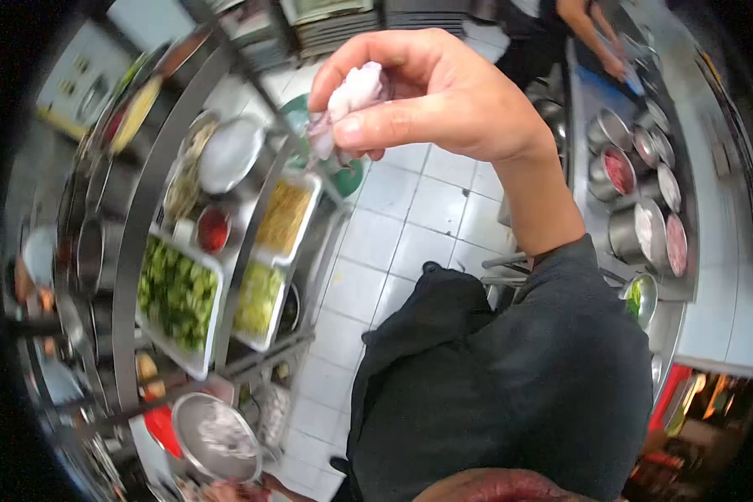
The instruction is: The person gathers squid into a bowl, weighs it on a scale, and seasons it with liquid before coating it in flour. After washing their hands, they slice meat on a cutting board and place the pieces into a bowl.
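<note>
Pale seafood piece (pixel 349 100) pinched in right hand (pixel 431 92).

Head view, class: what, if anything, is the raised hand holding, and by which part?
The right hand pinches a pale, pinkish-white soft piece of food at its upper part, between thumb and fingertips; the lower end hangs free. The left hand is out of view.

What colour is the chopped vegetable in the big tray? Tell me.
Green, with paler bits; chopped vegetable, head view.

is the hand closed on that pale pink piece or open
Closed: the right hand pinches the pale pink, soft piece of raw seafood between thumb and curled fingers, raised above the white tiled floor.
</note>
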`<action>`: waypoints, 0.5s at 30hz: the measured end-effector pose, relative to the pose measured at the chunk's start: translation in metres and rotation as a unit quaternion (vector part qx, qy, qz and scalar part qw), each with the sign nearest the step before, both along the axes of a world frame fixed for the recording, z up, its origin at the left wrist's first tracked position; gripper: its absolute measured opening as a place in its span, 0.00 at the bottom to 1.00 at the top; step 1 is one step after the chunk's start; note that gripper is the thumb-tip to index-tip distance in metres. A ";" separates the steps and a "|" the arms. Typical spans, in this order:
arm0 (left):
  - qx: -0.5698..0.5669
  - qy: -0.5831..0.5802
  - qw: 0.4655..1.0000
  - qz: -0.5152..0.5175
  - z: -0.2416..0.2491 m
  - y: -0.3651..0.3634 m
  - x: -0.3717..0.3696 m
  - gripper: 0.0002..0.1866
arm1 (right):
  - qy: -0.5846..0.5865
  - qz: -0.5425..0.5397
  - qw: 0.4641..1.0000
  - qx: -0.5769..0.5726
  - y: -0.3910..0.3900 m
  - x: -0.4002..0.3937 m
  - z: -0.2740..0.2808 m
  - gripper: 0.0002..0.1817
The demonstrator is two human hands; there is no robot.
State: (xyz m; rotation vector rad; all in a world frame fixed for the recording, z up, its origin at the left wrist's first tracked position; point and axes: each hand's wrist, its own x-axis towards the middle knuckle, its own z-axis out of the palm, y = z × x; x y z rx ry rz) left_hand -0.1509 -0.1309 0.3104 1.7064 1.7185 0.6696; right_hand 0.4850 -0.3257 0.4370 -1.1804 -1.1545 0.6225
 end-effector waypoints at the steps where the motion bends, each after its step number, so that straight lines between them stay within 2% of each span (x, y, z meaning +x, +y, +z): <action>1: -0.135 -0.150 0.978 0.057 -0.022 0.004 0.018 0.17 | -0.006 -0.035 0.999 0.000 -0.022 0.019 0.004 0.14; 2: -0.180 -0.186 0.965 0.039 -0.022 -0.008 0.073 0.10 | -0.010 -0.067 0.998 0.001 -0.049 0.040 0.005 0.14; 3: -0.227 -0.218 0.949 0.021 -0.023 -0.028 0.138 0.15 | -0.011 -0.101 0.995 0.001 -0.075 0.059 0.002 0.14; 4: -0.165 -0.253 0.953 -0.021 -0.048 -0.046 0.188 0.13 | -0.026 -0.132 0.991 -0.009 -0.098 0.079 -0.003 0.14; 5: -0.167 -0.283 0.943 -0.043 -0.057 -0.059 0.238 0.11 | -0.023 -0.162 0.986 -0.010 -0.120 0.096 -0.008 0.14; 8: -0.239 -0.344 0.904 -0.085 -0.060 -0.098 0.382 0.09 | -0.033 -0.257 0.966 -0.001 -0.183 0.141 -0.024 0.13; 12: -0.258 -0.364 0.882 -0.154 -0.062 -0.120 0.505 0.08 | -0.034 -0.370 0.928 0.010 -0.260 0.188 -0.027 0.10; 15: -0.272 -0.327 0.881 -0.207 -0.050 -0.127 0.573 0.07 | -0.041 -0.451 0.892 -0.001 -0.322 0.229 -0.032 0.14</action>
